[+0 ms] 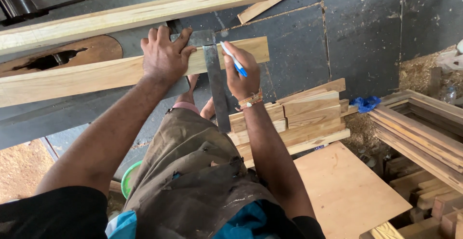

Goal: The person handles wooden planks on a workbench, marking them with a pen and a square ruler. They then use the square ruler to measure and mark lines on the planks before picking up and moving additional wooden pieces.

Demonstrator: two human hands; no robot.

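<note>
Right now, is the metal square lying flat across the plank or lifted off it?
Flat: the metal square crosses the plank, pinned by the left hand.
</note>
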